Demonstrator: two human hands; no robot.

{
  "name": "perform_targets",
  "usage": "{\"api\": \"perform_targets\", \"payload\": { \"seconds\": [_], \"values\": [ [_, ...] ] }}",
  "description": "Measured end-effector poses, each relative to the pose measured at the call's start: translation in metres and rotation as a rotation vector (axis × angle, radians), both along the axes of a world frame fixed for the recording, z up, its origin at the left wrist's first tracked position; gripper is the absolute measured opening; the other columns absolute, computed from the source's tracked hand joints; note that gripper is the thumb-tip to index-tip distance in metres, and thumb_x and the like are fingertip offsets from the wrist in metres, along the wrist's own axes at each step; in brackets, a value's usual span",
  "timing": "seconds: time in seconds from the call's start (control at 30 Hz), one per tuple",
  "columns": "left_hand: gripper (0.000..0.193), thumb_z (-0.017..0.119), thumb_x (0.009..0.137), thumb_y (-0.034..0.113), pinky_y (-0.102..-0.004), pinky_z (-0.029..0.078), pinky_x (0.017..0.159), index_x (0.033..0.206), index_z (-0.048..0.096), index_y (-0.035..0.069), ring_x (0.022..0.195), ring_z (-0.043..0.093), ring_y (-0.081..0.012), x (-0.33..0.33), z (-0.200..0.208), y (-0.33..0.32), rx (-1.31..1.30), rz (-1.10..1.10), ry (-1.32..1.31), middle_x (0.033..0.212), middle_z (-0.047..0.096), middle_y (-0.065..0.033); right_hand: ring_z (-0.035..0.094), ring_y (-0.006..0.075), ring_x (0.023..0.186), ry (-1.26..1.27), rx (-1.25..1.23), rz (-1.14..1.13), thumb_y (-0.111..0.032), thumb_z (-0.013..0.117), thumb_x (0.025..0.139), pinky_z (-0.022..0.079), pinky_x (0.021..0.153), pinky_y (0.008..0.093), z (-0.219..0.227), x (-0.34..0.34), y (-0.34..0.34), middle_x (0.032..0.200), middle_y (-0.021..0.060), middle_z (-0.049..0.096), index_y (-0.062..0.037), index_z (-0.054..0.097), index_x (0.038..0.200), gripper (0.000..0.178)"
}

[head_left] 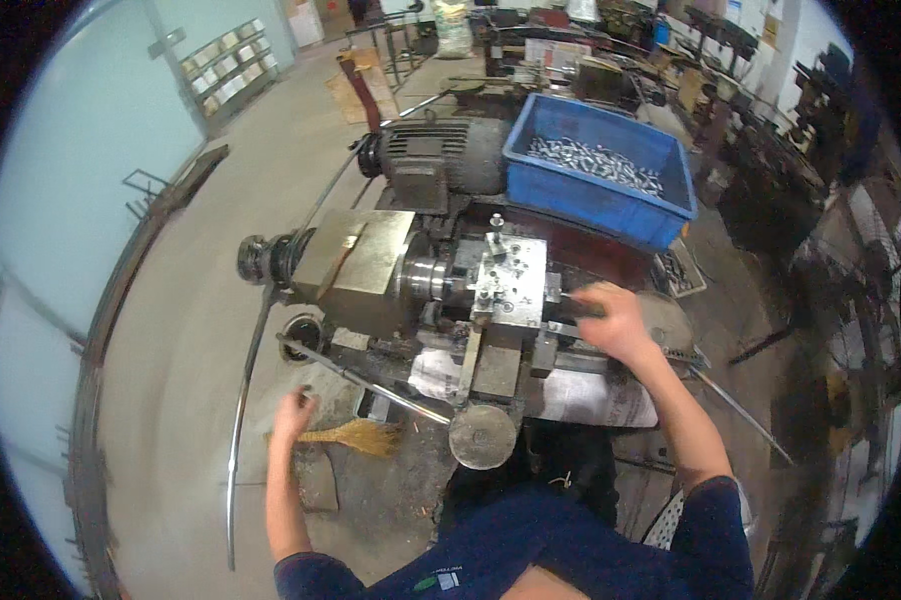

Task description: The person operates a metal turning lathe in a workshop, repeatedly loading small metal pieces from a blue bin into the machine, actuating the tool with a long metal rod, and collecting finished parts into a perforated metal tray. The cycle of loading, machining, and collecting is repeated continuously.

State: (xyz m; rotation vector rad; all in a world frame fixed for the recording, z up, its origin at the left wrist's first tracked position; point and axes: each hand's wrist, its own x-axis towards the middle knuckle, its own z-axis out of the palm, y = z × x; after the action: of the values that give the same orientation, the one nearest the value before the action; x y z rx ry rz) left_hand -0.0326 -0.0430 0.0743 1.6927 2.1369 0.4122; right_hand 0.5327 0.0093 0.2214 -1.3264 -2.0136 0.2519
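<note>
A small bench lathe stands before me, with a bright metal tool block (519, 280) beside its shiny spindle (424, 278). My right hand (614, 320) is closed around a dark handle (577, 304) just right of that block. Left of the machine, my left hand (293, 414) hangs above the floor with curled fingers; a small dark thing seems to be in them, too small to name. A metal bar (371, 384) slants between it and the round disc (483, 437) at the lathe's front. Under the left hand lies a straw hand broom (361, 436).
Behind the lathe sit a ribbed motor (446, 150) and a blue crate (591, 208) holding many small metal parts. A long thin rod (239, 430) runs down the left side. Dark machinery (771, 190) crowds the right. A rack (229, 68) hangs on the far left wall.
</note>
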Motion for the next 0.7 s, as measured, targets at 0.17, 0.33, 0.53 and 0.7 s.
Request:
{"api": "perform_targets", "payload": {
  "seconds": [0.17,0.33,0.53,0.7],
  "values": [
    [0.031,0.056,0.081,0.031,-0.0387,0.046,0.062,0.102,0.06,0.009,0.069,0.061,-0.0295,-0.044,0.107,-0.041,0.448,0.254,0.2,0.075,0.063,-0.015,0.056,0.0318,0.083,-0.136,-0.009,0.202,-0.015,0.058,0.055,0.046,0.078,0.0381,0.004,-0.105,0.072,0.089,0.0139,0.061,-0.0058,0.066,0.085,0.032],
    [0.054,0.032,0.088,0.052,-0.0442,0.045,0.067,0.096,0.064,0.008,0.076,0.06,-0.0362,-0.111,0.045,-0.104,0.041,0.57,0.222,0.075,0.062,-0.0189,0.06,0.0331,0.079,-0.35,-0.225,0.121,-0.017,0.057,0.05,0.048,0.074,0.0385,-0.008,-0.169,0.097,0.081,0.0163,0.063,-0.0076,0.069,0.071,0.026],
    [0.066,0.026,0.088,0.055,-0.0458,0.043,0.072,0.076,0.066,0.004,0.077,0.059,-0.0389,-0.095,0.057,-0.091,0.171,0.561,0.342,0.077,0.061,-0.0217,0.061,0.0351,0.073,-0.433,-0.186,0.112,-0.018,0.056,0.051,0.05,0.072,0.038,-0.014,-0.172,0.101,0.074,0.0201,0.062,-0.0043,0.067,0.066,0.023],
    [0.067,0.025,0.088,0.056,-0.0436,0.044,0.07,0.071,0.065,0.005,0.076,0.06,-0.0364,-0.095,0.058,-0.086,0.126,0.64,0.275,0.073,0.061,-0.0199,0.062,0.0337,0.08,-0.485,-0.262,0.123,-0.02,0.056,0.057,0.05,0.076,0.0379,-0.003,-0.174,0.098,0.078,0.0207,0.063,-0.0003,0.066,0.071,0.026]
  ]
}}
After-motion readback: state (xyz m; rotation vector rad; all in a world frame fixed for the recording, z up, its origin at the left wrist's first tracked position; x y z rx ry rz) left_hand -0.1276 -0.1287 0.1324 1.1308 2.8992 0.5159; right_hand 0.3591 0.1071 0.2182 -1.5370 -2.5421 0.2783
